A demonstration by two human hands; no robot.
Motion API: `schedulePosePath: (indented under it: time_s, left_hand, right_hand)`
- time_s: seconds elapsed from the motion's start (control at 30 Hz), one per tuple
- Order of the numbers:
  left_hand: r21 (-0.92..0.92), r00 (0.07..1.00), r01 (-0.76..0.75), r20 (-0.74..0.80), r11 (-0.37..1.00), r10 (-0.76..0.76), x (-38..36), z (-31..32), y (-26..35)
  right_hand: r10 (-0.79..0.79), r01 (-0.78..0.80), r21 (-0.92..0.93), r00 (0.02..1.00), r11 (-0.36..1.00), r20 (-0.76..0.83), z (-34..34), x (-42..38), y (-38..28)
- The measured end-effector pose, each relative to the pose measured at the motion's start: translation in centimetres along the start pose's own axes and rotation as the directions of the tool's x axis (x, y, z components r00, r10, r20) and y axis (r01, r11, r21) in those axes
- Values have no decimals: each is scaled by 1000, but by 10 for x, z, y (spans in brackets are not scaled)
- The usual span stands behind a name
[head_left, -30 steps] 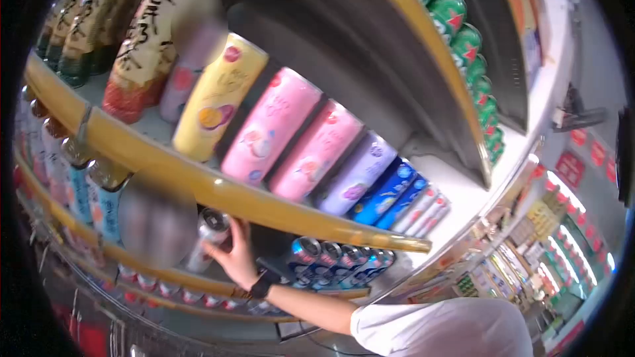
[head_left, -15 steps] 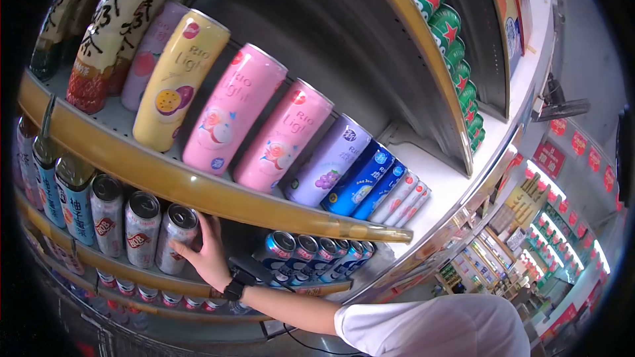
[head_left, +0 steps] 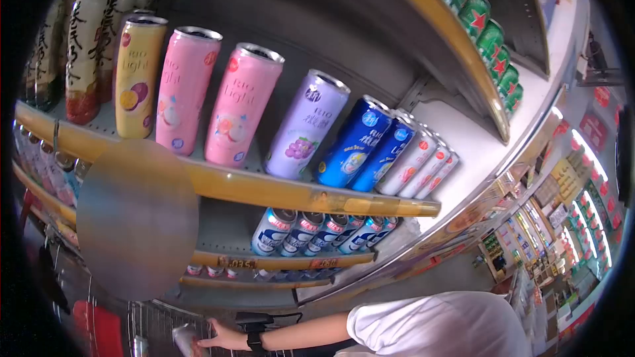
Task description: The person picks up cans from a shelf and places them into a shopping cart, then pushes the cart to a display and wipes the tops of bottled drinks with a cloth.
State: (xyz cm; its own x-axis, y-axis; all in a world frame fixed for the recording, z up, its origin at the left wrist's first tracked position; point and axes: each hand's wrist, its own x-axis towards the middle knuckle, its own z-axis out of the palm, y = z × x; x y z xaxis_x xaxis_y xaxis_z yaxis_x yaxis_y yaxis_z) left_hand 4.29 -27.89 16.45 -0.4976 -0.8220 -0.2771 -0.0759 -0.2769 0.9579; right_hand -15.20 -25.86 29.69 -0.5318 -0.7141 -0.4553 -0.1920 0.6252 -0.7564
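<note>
My right hand [head_left: 226, 337], with a black watch on the wrist, is low in the head view at the wire shopping cart [head_left: 153, 314]. Its fingers are closed around a silver and reddish drink can [head_left: 187, 340], tilted and somewhat blurred. Left of it, a second pale can [head_left: 140, 346] shows behind the cart wires. My left hand is out of sight.
Above stands a shelf with a yellow can [head_left: 137, 79], pink cans [head_left: 241, 106], a purple can [head_left: 305, 125] and blue cans [head_left: 356, 142]. Blue-and-silver cans [head_left: 272, 231] fill the shelf below. Green cans [head_left: 475, 16] sit upper right. A blurred oval hides part of the lower shelves.
My right hand has taken a silver can off the lower shelf and carried it down to the cart. The view has turned and shifted, bringing the cart into sight.
</note>
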Motion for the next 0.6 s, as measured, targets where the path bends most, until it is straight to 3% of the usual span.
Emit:
schedulePosePath:
  time_s: [0.07, 0.1, 0.13, 0.17, 0.2, 0.23, 0.3, 0.33, 0.43, 0.47, 0.6]
  left_hand:
    - [-341, 1000, -10, -1, 940, 10, 13, 50, -25]
    - [-243, 996, -87, -43, 966, 79, 6, 55, -5]
    - [-138, 985, -159, -84, 978, 148, 0, 60, 15]
    - [247, 954, -255, -96, 935, 286, -11, 68, 64]
    - [347, 923, -311, -112, 885, 368, -13, 81, 83]
    - [442, 885, -360, -115, 822, 451, -14, 93, 97]
    - [446, 901, -320, -128, 836, 414, -13, 110, 124]
    - [463, 900, -317, -128, 828, 417, -12, 116, 130]
    - [92, 940, -337, -12, 937, 340, -7, 112, 149]
    - [-137, 925, -368, -158, 920, 346, -3, 117, 148]
    - [-240, 922, -109, -386, 965, 8, 24, 76, 110]
  right_hand:
    - [-17, -18, 238, 989, 971, 144, 9, -2, 21]
    - [-33, -45, 352, 976, 935, 214, 16, -7, 28]
    - [-63, 9, 279, 980, 960, 187, 0, -18, 13]
    - [-69, 60, 141, 995, 988, 66, -11, -25, 2]
    - [-57, 53, 200, 998, 978, 17, -19, -29, -3]
    - [-149, 168, 401, 986, 900, -80, -22, -31, -3]
    - [-261, 303, 371, 952, 878, -161, -23, -8, 32]
    - [-260, 292, 367, 956, 883, -134, -32, -13, 25]
    - [-197, 187, 366, 980, 912, -10, -93, -33, -25]
    - [-242, 255, 408, 967, 877, -85, -103, -33, -31]
    - [-387, 560, 462, 821, 687, -420, -131, -20, -55]
